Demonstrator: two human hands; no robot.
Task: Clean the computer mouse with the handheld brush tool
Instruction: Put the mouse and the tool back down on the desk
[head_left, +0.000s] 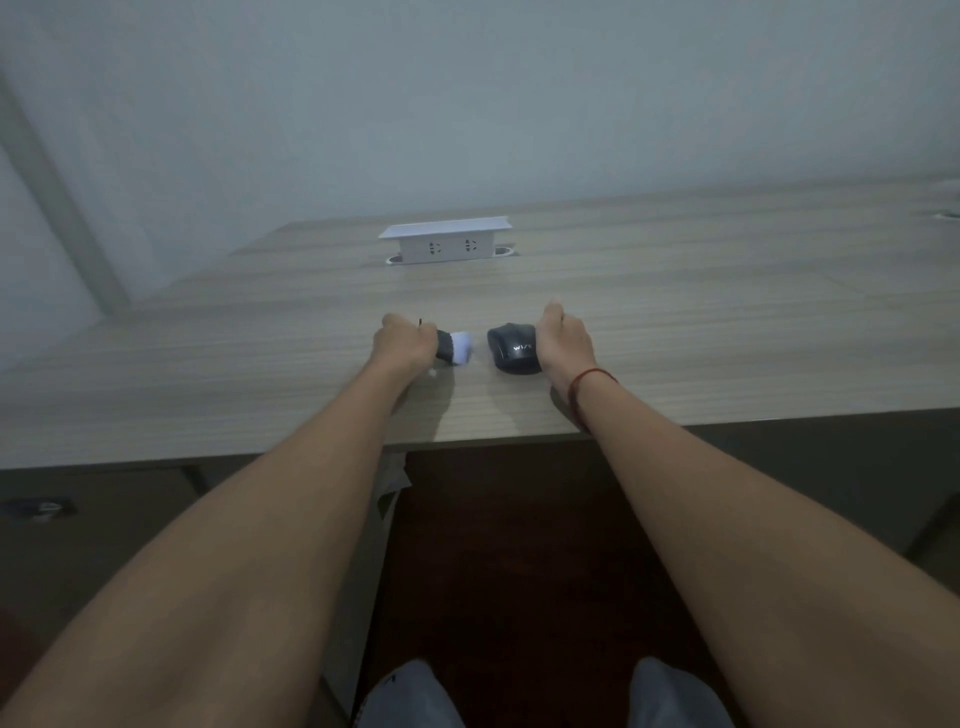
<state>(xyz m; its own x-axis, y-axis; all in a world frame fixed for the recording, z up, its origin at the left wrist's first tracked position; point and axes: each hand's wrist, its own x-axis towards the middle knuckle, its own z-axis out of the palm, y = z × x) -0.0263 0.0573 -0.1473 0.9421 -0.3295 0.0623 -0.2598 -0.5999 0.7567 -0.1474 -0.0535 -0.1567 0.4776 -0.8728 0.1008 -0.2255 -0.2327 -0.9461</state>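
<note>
Black plastic computer mouse resting on the pale wood-grain surface, steadied at its right flank by my right hand, fingers curled against it so brushing cannot push it away. My left hand, fisted around the dark-handled, white-bristled brush, aims the bristles at the mouse, just short of contact

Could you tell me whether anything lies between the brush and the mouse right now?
Nothing visible does. The left hand holds the brush, its white bristles pointing at the mouse gripped by the right hand; only bare desk separates them.
</note>
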